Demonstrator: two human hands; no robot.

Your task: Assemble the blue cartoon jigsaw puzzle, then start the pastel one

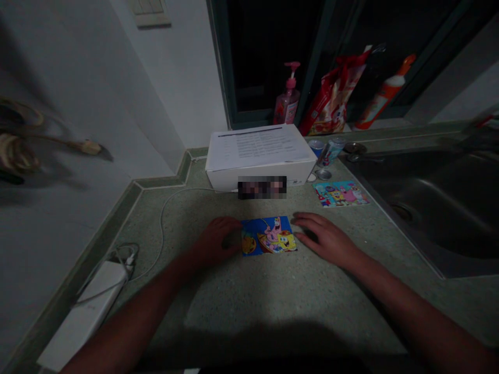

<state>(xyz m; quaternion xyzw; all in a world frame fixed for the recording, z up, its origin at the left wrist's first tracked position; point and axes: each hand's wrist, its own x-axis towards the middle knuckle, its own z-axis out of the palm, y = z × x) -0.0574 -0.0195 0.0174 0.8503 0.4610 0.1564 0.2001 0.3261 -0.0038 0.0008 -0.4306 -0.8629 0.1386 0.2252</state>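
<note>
A small rectangular cartoon picture card (pixel 268 236), blue with pink and yellow characters, lies flat on the counter between my hands. At its left edge is my left hand (pixel 216 239), with the fingers bent, the thumb apart from them and the tips at or just touching the card. My right hand (pixel 325 239) rests by the right edge, fingers stretched out and thumb apart, with a narrow gap to the card. Neither hand grips anything. Farther back on the right lies a second cartoon picture card (pixel 341 194), turquoise with several characters.
Behind the cards stands a white box (pixel 261 148) with a printed sheet on top; a phone-like blurred item leans on its front. Two small cylindrical containers (pixel 331 150) stand beside it. A metal sink (pixel 436 202) is at right, a white power strip (pixel 93 306) with cable at left.
</note>
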